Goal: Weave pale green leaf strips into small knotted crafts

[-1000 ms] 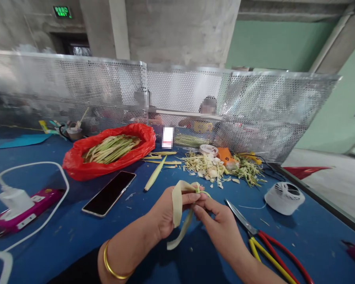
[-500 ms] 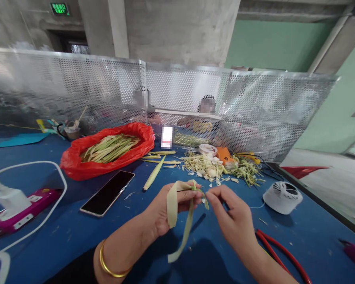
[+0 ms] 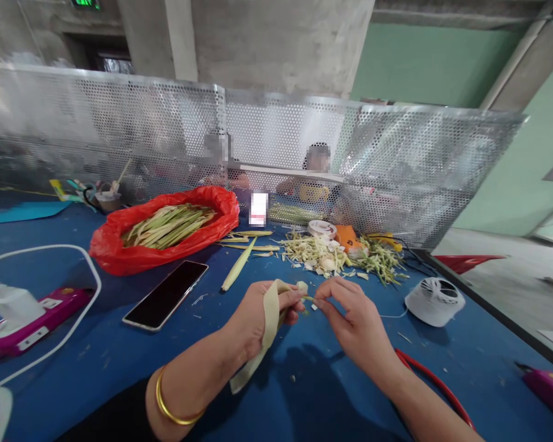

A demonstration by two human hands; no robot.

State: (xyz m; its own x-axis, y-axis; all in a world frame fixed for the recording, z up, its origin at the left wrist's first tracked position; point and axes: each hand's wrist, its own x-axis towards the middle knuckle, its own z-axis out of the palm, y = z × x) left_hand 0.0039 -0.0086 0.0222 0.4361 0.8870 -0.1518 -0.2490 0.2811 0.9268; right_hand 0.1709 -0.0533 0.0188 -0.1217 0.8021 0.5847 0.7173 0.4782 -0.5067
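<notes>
A long pale green leaf strip is folded over my left hand, whose thumb and fingers are closed on it. Its loose tail hangs down toward the blue table. From the left fingertips a thin green end points right, and my right hand pinches that end between thumb and finger. Beyond the hands lies a heap of pale and green plant scraps. To the left of the heap, a pointed pale leaf piece rests on the table.
A red plastic bag holds many leaf strips. Near it are a phone, a purple power strip and a white cable. On the right stand a white thread spool and red handles. A perforated metal screen closes the back; people sit behind it.
My hands have drawn slightly closer together at the thin end. The loose tail has swung left beneath my left hand. The whole view has shifted a little.
</notes>
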